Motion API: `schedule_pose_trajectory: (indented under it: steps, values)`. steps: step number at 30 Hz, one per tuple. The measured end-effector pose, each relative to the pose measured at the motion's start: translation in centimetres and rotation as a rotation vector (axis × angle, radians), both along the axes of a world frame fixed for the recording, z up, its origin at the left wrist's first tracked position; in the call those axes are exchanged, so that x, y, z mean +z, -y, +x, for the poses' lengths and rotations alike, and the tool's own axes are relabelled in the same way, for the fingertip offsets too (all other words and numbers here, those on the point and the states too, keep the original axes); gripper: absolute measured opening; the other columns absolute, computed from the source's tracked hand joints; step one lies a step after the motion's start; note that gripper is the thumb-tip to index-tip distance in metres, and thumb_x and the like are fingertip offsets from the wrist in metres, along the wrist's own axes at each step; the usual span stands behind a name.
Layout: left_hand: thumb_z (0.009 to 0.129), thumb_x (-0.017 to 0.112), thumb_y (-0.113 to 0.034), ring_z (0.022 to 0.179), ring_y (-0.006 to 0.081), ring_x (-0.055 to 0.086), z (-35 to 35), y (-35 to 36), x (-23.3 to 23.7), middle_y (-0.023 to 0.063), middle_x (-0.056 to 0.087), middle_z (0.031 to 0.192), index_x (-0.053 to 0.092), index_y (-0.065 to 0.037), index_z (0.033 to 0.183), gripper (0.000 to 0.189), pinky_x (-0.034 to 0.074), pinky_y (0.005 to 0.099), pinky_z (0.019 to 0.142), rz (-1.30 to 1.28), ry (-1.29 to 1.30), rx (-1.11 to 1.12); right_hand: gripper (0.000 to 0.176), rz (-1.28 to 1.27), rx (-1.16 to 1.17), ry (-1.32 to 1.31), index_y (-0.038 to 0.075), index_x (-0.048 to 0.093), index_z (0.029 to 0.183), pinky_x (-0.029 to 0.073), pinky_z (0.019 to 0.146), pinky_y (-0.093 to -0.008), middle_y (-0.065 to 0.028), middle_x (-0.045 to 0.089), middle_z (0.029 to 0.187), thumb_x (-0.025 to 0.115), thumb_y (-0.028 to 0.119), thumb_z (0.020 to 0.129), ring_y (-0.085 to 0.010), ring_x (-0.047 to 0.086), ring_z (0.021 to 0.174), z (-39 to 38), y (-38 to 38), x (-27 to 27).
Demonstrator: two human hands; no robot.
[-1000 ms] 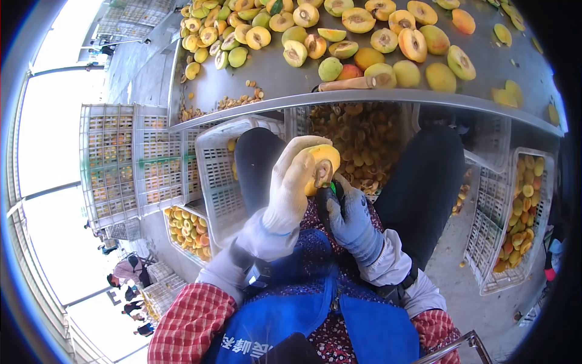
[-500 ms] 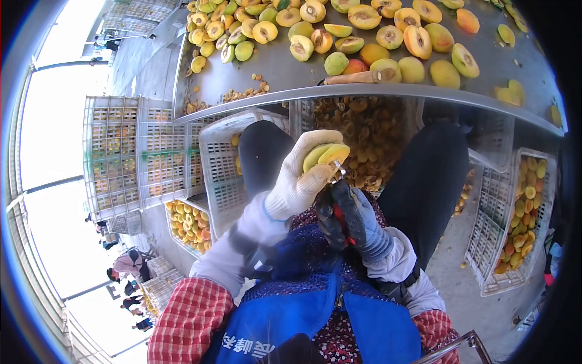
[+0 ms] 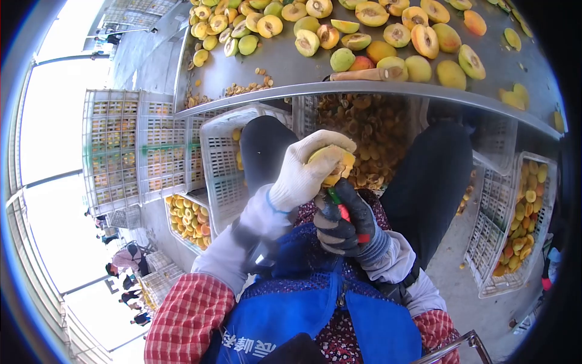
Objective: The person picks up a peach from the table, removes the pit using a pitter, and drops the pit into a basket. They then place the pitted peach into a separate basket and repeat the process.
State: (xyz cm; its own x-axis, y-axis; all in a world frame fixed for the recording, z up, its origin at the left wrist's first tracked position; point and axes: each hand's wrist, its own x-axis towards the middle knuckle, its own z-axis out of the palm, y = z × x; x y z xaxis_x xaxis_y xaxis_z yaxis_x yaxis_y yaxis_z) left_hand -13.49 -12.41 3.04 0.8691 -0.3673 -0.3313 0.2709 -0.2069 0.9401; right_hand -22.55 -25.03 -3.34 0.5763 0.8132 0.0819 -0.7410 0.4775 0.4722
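Observation:
My left hand point(image 3: 300, 173), in a white knit glove, curls around a yellow peach half point(image 3: 343, 166), its cut face turned to the right. Just below it, my right hand point(image 3: 345, 227), in a dark-coated grey glove, is closed on a small hand tool with a red and green handle point(image 3: 343, 211). The tool's tip is hidden at the fruit's lower edge. Both hands are close together above my lap, between my knees.
A metal table point(image 3: 291, 70) in front bears many peach halves and a wooden-handled knife point(image 3: 357, 75). Beneath its edge, a crate contains brown scraps point(image 3: 364, 121). White plastic crates point(image 3: 221, 158) stand at left, and another with fruit point(image 3: 491, 236) at right. People are in the far left background.
The peach half has turned in my left hand, showing more of its cut face. My right hand has rotated, exposing the tool's handle, while its metal tip has gone out of sight.

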Motion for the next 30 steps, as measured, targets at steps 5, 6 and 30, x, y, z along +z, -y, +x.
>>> schedule_pose_trajectory:
  steps: [5,6,30]
  values:
    - [0.098,0.052,-0.031,0.076,0.0144,0.063,-1.3,0.9,-1.1,0.0095,0.067,0.09,0.063,0.002,0.108,0.036,0.051,0.0265,0.071,-0.284,-0.319,0.303,0.05,0.281,-0.045,-0.001,0.01,0.051,0.09,0.042,0.035,-0.024,0.0008,0.049,0.061,0.038,0.057,0.1,-0.0079,0.048,0.041,0.2,-1.1,-1.4]
    - [0.098,0.052,-0.033,0.075,0.0156,0.063,-1.5,0.9,-1.1,0.01,0.067,0.089,0.063,0.002,0.108,0.037,0.051,0.027,0.071,-0.287,-0.354,0.367,0.05,0.298,-0.039,-0.002,0.01,0.052,0.09,0.042,0.035,-0.024,0.0009,0.049,0.061,0.038,0.058,0.1,-0.0079,0.048,0.041,0.2,-1.2,-1.5]
    - [0.077,0.072,-0.04,0.111,0.0365,0.058,20.7,0.8,-1.2,0.0183,0.05,0.126,0.049,-0.018,0.134,0.065,0.05,0.0419,0.09,1.252,0.597,-0.375,0.048,-1.19,-0.088,-0.008,0.01,0.056,0.094,0.044,0.041,-0.0305,-0.0022,0.054,0.064,0.055,0.058,0.093,-0.0154,0.052,0.047,1.8,-1.8,-10.0]
